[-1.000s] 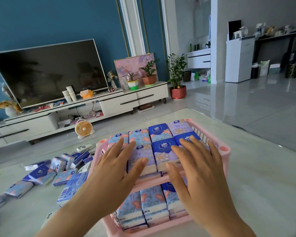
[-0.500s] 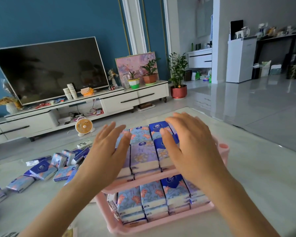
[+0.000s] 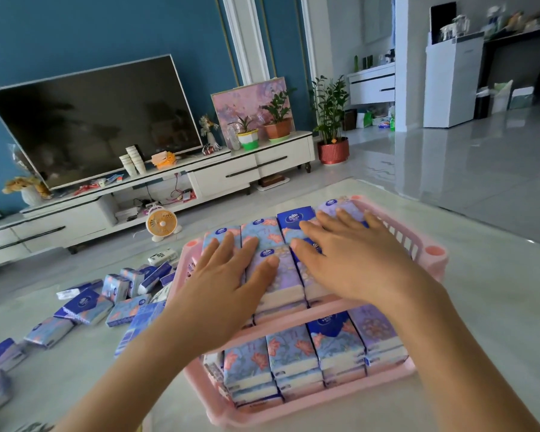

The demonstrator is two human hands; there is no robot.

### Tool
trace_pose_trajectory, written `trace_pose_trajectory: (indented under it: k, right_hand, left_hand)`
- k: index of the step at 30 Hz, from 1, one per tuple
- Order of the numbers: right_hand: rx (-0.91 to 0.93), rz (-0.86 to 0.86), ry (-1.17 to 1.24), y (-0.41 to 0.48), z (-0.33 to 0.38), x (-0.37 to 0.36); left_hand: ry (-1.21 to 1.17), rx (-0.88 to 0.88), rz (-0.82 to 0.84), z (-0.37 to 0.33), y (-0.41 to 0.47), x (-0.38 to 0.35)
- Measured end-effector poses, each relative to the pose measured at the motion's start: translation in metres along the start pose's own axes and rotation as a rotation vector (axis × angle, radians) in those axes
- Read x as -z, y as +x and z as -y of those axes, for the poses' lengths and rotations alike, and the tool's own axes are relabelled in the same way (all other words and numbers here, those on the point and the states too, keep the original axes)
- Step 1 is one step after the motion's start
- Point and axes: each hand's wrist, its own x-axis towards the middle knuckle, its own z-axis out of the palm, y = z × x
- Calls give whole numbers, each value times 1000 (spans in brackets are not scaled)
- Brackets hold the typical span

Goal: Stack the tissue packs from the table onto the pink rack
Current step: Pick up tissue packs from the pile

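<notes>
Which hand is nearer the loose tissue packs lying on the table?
Left. The left hand rests flat on the top-tier packs of the pink rack, on the side nearest the loose tissue packs; the right hand lies flat farther right.

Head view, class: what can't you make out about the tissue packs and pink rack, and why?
- Head view: top-shelf packs, partly covered by the left hand and right hand; count unclear.
- Head view: lower-shelf packs, rear rows hidden by the upper shelf of the pink rack.
- Head view: loose packs at the left frame edge, cut off and blurred.
</notes>
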Motion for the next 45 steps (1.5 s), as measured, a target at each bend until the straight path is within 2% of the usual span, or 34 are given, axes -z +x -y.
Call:
trace_pose_trajectory:
  k: [8,11,15,19,21,26,28,30,34,36,38,42,45]
  right_hand:
    - [14,-95,8,-1,0,-2]
    - [71,-285,108,-5,0,0]
    - [120,-652,509,-23,10,10]
    - [225,-728,683,-35,31,10]
    - [282,-685,752,-44,48,4]
    - [454,-422,941,-69,101,-25]
    - [535,-309,936,-73,126,-39]
    - [570,-206,912,-75,149,-55]
    - [555,-106,872,-76,178,-96]
    - [496,-90,893,-80,191,-115]
    - [440,1,950,-86,207,-133]
    - [447,138,927,-82,255,-150]
    - [545,231,823,-57,306,-144]
  left_hand:
    - [-153,61,-114,-11,-4,0]
    - [-157,155,-139,-17,-7,5]
    - [-576,151,-511,-9,-35,19]
    - [-697,178,-674,25,-88,13]
    - [-680,217,-712,48,-115,3]
    - [-635,390,-732,102,-168,-32]
    - [-677,468,-763,122,-190,-48]
    - [-643,463,-789,134,-209,-59]
    - [-497,373,-729,146,-233,-58]
    - [-464,384,-668,160,-243,-55]
    - [-483,411,-654,177,-249,-53]
    - [-428,515,-764,218,-264,-36]
    - [-544,704,-879,248,-281,-22]
